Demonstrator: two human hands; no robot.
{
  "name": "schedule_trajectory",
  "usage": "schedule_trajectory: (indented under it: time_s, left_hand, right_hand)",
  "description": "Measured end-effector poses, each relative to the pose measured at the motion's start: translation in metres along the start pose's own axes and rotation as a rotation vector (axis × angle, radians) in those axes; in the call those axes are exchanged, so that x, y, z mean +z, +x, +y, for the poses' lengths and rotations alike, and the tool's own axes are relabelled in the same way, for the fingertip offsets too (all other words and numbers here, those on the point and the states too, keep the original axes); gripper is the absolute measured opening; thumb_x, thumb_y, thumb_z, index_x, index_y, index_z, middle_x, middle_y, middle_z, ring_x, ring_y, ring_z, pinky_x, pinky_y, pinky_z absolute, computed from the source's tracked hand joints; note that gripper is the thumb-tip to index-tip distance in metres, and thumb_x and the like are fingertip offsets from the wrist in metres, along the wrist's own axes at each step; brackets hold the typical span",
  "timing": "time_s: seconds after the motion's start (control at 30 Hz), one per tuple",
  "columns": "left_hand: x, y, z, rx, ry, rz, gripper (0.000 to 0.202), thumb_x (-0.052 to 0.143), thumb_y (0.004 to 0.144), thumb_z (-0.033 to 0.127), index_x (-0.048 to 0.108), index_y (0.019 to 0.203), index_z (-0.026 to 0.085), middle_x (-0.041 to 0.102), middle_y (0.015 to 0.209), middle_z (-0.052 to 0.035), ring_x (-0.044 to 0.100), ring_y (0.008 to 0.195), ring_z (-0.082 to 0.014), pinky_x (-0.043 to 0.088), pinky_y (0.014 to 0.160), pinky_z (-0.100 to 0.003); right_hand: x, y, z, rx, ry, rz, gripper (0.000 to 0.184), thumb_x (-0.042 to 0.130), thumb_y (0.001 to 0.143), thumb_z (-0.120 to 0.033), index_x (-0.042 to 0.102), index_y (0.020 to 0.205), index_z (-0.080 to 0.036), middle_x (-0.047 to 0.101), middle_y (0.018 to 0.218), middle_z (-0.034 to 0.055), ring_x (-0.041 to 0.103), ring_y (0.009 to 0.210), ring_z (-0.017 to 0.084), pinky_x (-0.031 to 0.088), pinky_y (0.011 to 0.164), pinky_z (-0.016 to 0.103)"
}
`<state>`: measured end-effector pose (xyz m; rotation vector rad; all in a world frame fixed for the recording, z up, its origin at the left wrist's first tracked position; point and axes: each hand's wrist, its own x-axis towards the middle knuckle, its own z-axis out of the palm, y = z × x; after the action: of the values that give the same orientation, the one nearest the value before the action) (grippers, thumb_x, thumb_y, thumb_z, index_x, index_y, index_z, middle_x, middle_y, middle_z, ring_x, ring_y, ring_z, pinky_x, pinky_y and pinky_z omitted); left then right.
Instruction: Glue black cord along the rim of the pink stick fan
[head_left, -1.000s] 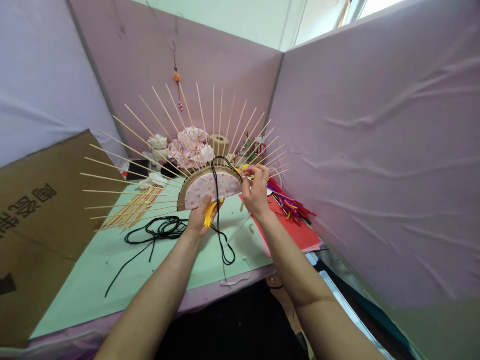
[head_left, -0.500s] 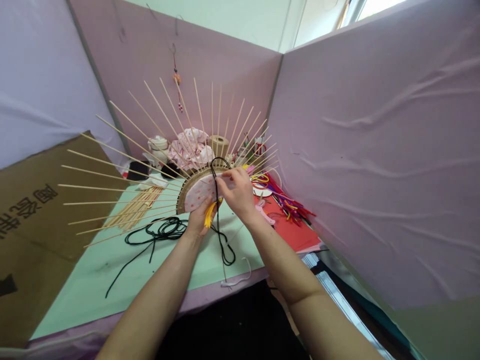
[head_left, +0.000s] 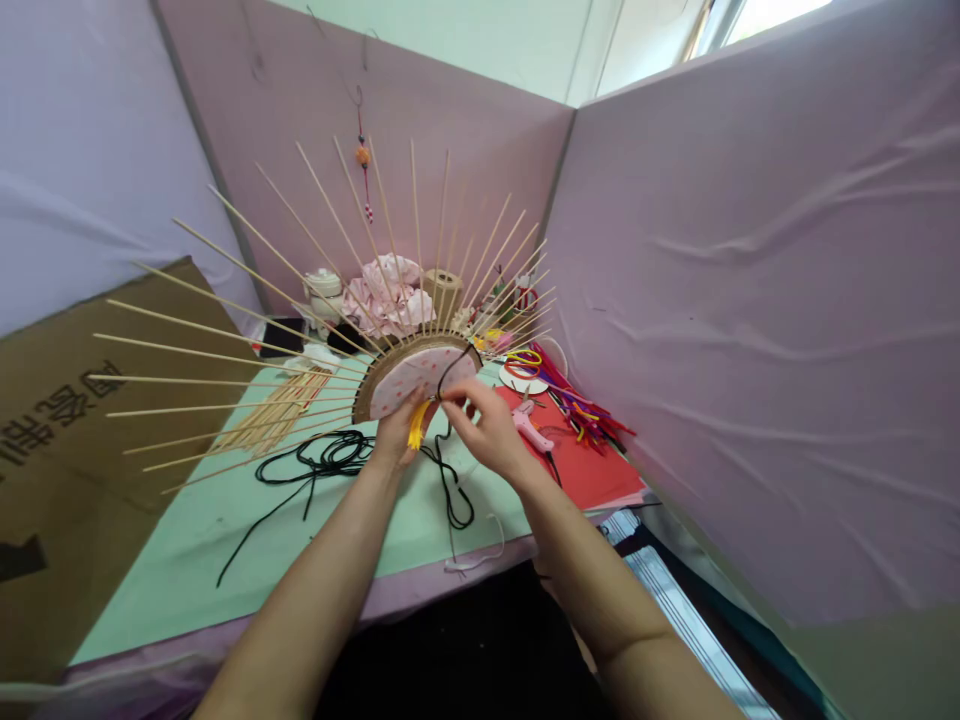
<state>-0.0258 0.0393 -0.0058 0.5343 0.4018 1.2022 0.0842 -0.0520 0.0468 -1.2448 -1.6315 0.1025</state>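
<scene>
My left hand [head_left: 399, 430] grips the lower edge of a half-round fan-like frame [head_left: 397, 385], its centre covered in pale cloth with pink spots. Thin wooden sticks radiate from the brown curved rim. A yellow tassel [head_left: 417, 428] hangs by my left fingers. My right hand [head_left: 480, 420] pinches a black cord [head_left: 441, 380] just below the spotted cloth; the cord arcs up over the cloth to the rim. Lower down, more of this cord dangles in loops over the table. A coil of black cord [head_left: 330, 455] lies to the left of my left hand.
Loose wooden sticks [head_left: 274, 405] lie at the left of the green tabletop [head_left: 187, 540]. On red sheets [head_left: 596, 475] at the right rest a pink glue gun [head_left: 531, 425] and colourful fuzzy stems [head_left: 577, 400]. Behind stand crumpled pink fabric [head_left: 386, 295] and a twine roll [head_left: 442, 292]. A cardboard box [head_left: 60, 450] leans left.
My right hand has come down from the upper part of the cloth to its lower edge, drawing the black cord. The cord's loop above the rim is gone. The frame has tilted slightly.
</scene>
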Motion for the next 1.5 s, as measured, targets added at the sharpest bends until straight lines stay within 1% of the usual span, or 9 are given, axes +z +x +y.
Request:
schedule_trajectory:
  time_s: [0.1, 0.27, 0.37, 0.6, 0.77, 0.93, 1.07, 1.27, 1.5]
  left_hand:
    - [-0.001, 0.002, 0.004, 0.011, -0.030, 0.011, 0.022, 0.074, 0.069, 0.010, 0.068, 0.089, 0.016, 0.072, 0.089, -0.0018, 0.069, 0.084, -0.0140, 0.055, 0.087, -0.031]
    - [-0.002, 0.004, 0.011, 0.013, -0.069, -0.005, 0.021, 0.068, 0.074, 0.005, 0.066, 0.091, 0.017, 0.072, 0.094, -0.0016, 0.068, 0.089, -0.0147, 0.056, 0.090, -0.033]
    - [-0.002, 0.004, 0.014, 0.012, -0.086, 0.001, 0.021, 0.066, 0.075, 0.004, 0.065, 0.091, 0.016, 0.072, 0.093, -0.0020, 0.068, 0.090, -0.0145, 0.056, 0.092, -0.033]
    - [0.001, 0.002, 0.020, 0.011, -0.102, 0.023, 0.016, 0.064, 0.077, 0.004, 0.064, 0.090, 0.015, 0.072, 0.091, -0.0034, 0.069, 0.088, -0.0140, 0.055, 0.092, -0.033]
    - [0.002, 0.002, 0.022, 0.014, -0.104, 0.047, 0.015, 0.062, 0.079, 0.005, 0.064, 0.090, 0.014, 0.072, 0.093, -0.0038, 0.069, 0.089, -0.0137, 0.055, 0.093, -0.033]
    - [0.000, 0.005, 0.023, 0.033, -0.091, 0.058, 0.012, 0.061, 0.080, 0.006, 0.064, 0.087, 0.014, 0.072, 0.090, -0.0034, 0.068, 0.088, -0.0138, 0.055, 0.092, -0.033]
    - [0.001, 0.005, 0.024, 0.039, -0.114, 0.066, 0.010, 0.061, 0.081, 0.007, 0.065, 0.087, 0.014, 0.071, 0.090, -0.0042, 0.068, 0.088, -0.0137, 0.055, 0.092, -0.033]
    - [0.002, 0.004, 0.027, 0.017, -0.130, 0.066, 0.008, 0.060, 0.082, 0.009, 0.064, 0.087, 0.013, 0.072, 0.088, -0.0047, 0.069, 0.084, -0.0139, 0.058, 0.086, -0.030]
    - [0.002, 0.004, 0.024, -0.050, -0.126, 0.103, 0.006, 0.060, 0.083, 0.010, 0.063, 0.087, 0.012, 0.072, 0.087, -0.0056, 0.070, 0.082, -0.0140, 0.058, 0.085, -0.029]
  right_hand:
    - [-0.018, -0.026, 0.016, 0.125, -0.118, -0.214, 0.019, 0.051, 0.090, -0.028, 0.066, 0.098, -0.020, 0.070, 0.094, 0.0050, 0.063, 0.081, 0.015, 0.046, 0.073, 0.027]
    - [-0.051, -0.045, 0.056, 0.348, -0.425, -0.028, 0.023, 0.049, 0.090, -0.029, 0.066, 0.102, -0.018, 0.070, 0.096, 0.0082, 0.065, 0.086, 0.020, 0.047, 0.078, 0.030]
    - [-0.066, -0.049, 0.080, 0.443, -0.610, -0.044, 0.027, 0.056, 0.085, -0.029, 0.064, 0.106, -0.015, 0.068, 0.103, 0.0128, 0.062, 0.096, 0.024, 0.045, 0.085, 0.034]
    - [-0.059, -0.057, 0.118, 0.682, -0.741, -0.206, 0.044, 0.072, 0.072, -0.040, 0.063, 0.104, -0.010, 0.062, 0.107, 0.0203, 0.058, 0.106, 0.033, 0.042, 0.088, 0.039]
    - [-0.048, -0.058, 0.129, 0.664, -0.723, -0.151, 0.035, 0.065, 0.079, -0.033, 0.063, 0.104, -0.008, 0.062, 0.105, 0.0205, 0.057, 0.104, 0.032, 0.040, 0.090, 0.041]
    - [-0.056, -0.058, 0.121, 0.605, -0.694, -0.004, 0.038, 0.053, 0.086, -0.034, 0.056, 0.115, -0.009, 0.057, 0.111, 0.0203, 0.051, 0.110, 0.032, 0.038, 0.094, 0.043]
    - [-0.060, -0.056, 0.102, 0.401, -0.474, 0.174, 0.035, 0.052, 0.087, -0.036, 0.055, 0.113, -0.013, 0.055, 0.109, 0.0155, 0.051, 0.104, 0.028, 0.043, 0.089, 0.042]
    - [-0.051, -0.059, 0.063, 0.091, -0.252, 0.145, 0.030, 0.054, 0.088, -0.030, 0.051, 0.115, -0.019, 0.054, 0.110, 0.0114, 0.051, 0.103, 0.023, 0.045, 0.088, 0.041]
    - [-0.045, -0.067, 0.050, 0.050, -0.216, 0.163, 0.033, 0.056, 0.087, -0.027, 0.048, 0.119, -0.021, 0.052, 0.113, 0.0113, 0.050, 0.107, 0.024, 0.044, 0.090, 0.043]
